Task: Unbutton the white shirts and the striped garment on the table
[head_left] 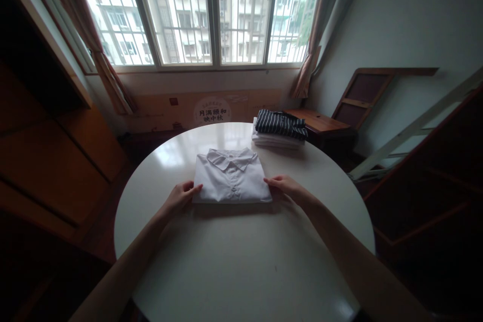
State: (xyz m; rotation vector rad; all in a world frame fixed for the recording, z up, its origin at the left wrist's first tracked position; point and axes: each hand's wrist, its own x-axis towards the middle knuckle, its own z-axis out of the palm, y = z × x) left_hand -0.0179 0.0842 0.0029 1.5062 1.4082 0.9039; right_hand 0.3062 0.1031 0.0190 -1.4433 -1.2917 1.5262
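A white collared shirt [234, 181], folded into a neat rectangle with its collar at the far side, is at the middle of the round white table [226, 261]. My left hand [183, 192] grips the shirt's left edge, thumb on top and fingers underneath. At the right edge my right hand [283, 185] pinches the same shirt, its thumb side on the fabric and the other fingers partly hidden below. The shirt's near edge appears slightly raised, with a shadow beneath it.
Behind and to the right, a stack of folded clothes has a black-and-white striped garment [281, 125] on top of white ones [277, 140]. A wooden side table [317, 121] stands past the table's far right edge. A pale ladder [418, 131] leans at the right.
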